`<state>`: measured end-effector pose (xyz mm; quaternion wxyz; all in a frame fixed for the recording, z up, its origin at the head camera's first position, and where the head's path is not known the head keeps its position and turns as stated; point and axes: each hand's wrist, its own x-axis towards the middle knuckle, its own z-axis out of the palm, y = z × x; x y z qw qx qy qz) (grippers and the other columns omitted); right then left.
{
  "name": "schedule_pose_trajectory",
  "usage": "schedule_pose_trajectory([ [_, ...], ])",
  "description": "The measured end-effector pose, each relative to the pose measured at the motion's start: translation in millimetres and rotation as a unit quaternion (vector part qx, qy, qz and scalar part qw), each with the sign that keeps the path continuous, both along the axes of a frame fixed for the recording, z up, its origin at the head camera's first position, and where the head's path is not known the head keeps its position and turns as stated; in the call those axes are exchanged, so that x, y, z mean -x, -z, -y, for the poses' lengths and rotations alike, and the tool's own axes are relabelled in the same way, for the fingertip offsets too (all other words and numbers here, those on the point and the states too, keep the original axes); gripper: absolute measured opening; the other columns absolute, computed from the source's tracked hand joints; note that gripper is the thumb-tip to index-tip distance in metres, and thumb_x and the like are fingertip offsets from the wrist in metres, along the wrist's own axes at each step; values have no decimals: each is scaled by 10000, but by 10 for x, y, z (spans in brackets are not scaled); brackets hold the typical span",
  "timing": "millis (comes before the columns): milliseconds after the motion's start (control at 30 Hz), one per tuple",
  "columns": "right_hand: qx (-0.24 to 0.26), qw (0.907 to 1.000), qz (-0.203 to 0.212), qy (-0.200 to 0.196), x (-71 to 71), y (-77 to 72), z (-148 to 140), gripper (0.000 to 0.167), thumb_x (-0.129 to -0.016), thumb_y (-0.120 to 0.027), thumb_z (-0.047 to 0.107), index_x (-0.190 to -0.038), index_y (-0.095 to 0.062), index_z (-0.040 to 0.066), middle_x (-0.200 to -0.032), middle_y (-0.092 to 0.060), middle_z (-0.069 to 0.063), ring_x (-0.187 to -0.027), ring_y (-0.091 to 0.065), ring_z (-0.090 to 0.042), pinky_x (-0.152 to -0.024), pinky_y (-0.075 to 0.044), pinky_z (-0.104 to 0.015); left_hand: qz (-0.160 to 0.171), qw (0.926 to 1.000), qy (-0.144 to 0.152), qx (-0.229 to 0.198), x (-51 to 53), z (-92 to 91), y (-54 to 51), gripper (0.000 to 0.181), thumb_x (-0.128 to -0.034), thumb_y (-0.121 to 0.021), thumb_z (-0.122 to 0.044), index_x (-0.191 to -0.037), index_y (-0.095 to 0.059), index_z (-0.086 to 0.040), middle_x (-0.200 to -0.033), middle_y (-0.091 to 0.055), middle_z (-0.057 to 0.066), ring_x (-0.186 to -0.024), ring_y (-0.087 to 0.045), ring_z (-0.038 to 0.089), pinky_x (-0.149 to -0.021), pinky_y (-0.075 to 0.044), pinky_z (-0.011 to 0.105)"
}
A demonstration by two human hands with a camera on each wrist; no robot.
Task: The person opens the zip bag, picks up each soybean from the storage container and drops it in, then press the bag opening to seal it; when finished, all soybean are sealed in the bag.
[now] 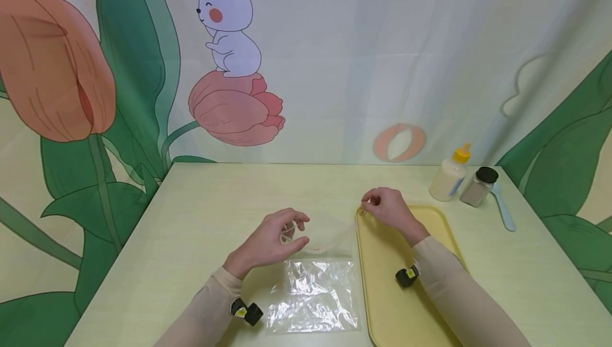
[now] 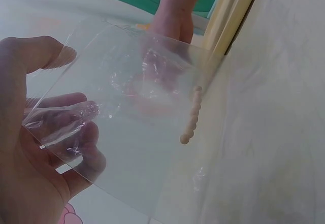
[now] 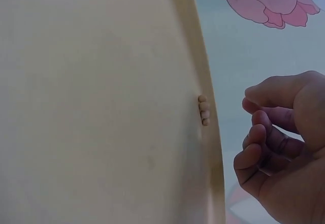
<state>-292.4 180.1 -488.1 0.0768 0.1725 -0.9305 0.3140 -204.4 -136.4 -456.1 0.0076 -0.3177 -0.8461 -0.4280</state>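
My left hand (image 1: pixel 268 238) has its lower fingers curled round the edge of a clear plastic bag (image 2: pixel 137 158), its thumb raised apart. A row of small wooden-coloured beads (image 2: pixel 192 117) lies along the bag's lower side in the left wrist view. My right hand (image 1: pixel 389 209) hovers over the far left corner of a yellow tray (image 1: pixel 397 294), its thumb and forefinger tips together. I see nothing between those tips. Several beads (image 3: pixel 204 110) sit against the tray's rim in the right wrist view.
Another clear plastic bag (image 1: pixel 313 299) lies flat left of the tray. Behind the tray stand a bottle with a yellow-orange nozzle cap (image 1: pixel 447 177) and a black-lidded jar (image 1: pixel 478 188). A pale blue utensil (image 1: pixel 503 211) lies right of them. A printed curtain (image 1: pixel 325 97) hangs behind the table.
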Motion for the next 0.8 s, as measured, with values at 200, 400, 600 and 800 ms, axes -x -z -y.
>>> schedule_pose_trajectory([
  [200,-210,9988,434,37,69,36,-41,99,-870,-691,165,-900,-749,91,-752,-626,-7,-700,-526,-151,-657,-432,-288,5,10000,11,-16,14,-6,10,327,-873,-703,-203,-1179,-613,-133,-950,-576,-56,-760,-549,214,-744,-573,290],
  [400,-431,9973,585,-67,124,77,-79,92,-865,-692,137,-903,-762,91,-829,-693,-29,-763,-576,-164,-690,-460,-299,-1,10000,28,-28,14,-9,10,326,-873,-702,-205,-1178,-614,-131,-947,-580,-52,-761,-556,227,-740,-576,316],
  [600,-569,9960,661,-196,130,91,-88,104,-842,-687,83,-913,-763,70,-874,-722,-55,-794,-616,-174,-723,-501,-321,5,10000,24,-12,12,-13,16,326,-873,-703,-206,-1179,-614,-137,-946,-580,-56,-762,-553,213,-735,-571,289],
  [800,-748,9952,565,-285,116,122,-103,108,-818,-694,55,-902,-760,52,-849,-726,-54,-789,-636,-174,-733,-525,-338,-9,10000,18,26,0,-14,21,331,-874,-704,-208,-1184,-614,-138,-943,-575,-66,-759,-550,188,-730,-563,256],
])
